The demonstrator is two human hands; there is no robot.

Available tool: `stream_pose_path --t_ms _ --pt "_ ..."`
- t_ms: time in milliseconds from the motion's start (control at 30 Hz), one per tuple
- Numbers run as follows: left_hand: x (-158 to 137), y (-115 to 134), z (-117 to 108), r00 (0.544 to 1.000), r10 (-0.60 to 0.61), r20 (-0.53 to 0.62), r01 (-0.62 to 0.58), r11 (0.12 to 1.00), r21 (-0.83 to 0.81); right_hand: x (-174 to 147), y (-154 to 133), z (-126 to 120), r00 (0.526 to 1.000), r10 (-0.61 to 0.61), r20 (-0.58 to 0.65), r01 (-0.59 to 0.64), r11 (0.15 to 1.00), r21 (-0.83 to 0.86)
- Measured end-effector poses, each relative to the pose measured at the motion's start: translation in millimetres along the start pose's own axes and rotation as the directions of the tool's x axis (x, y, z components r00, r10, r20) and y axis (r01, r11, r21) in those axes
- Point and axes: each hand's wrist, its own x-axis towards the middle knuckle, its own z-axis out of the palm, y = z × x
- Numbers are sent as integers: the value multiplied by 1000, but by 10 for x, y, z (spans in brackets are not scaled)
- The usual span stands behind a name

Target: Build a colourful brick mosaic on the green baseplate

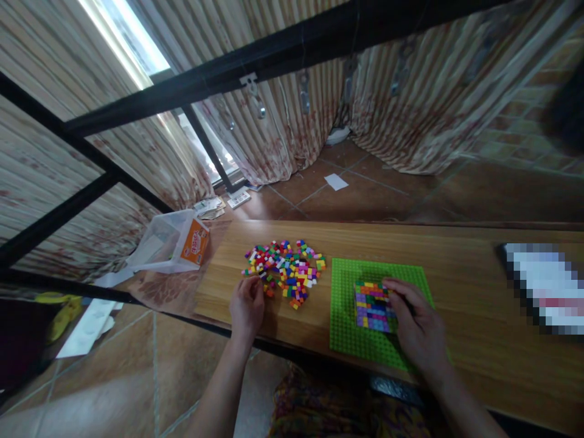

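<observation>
A block of many-coloured toy building bricks (371,307) stands on a green studded baseplate (342,331). My right hand (418,325) is closed at its right side, thumb and fingers against the bricks' edge. To the left, a loose pile of small bricks (296,267) in many colours is spread over the wooden table (219,286). At the pile's near left edge, my left hand (247,302) has its fingers curled together. Whatever those fingers may hold is hidden.
A clear plastic box (171,246) with an orange label lies beyond the table's left end. A blurred-out device (547,286) rests on the right side of the table. Dark metal bars (219,67) cross in front, with striped curtains (283,121) behind.
</observation>
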Motion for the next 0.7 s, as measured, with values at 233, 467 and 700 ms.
stream_pose_path --t_ms 233,467,700 --pt "215 -35 23 998 54 25 -57 989 133 -4 -7 -3 1000 6 -2 -6 1000 -7" --pt "323 1 74 994 50 96 -62 990 126 -4 -6 -1 1000 -1 -4 1 1000 -10" --pt "292 36 104 988 16 150 -23 999 44 -1 -17 1 1000 -1 1 1 1000 -15"
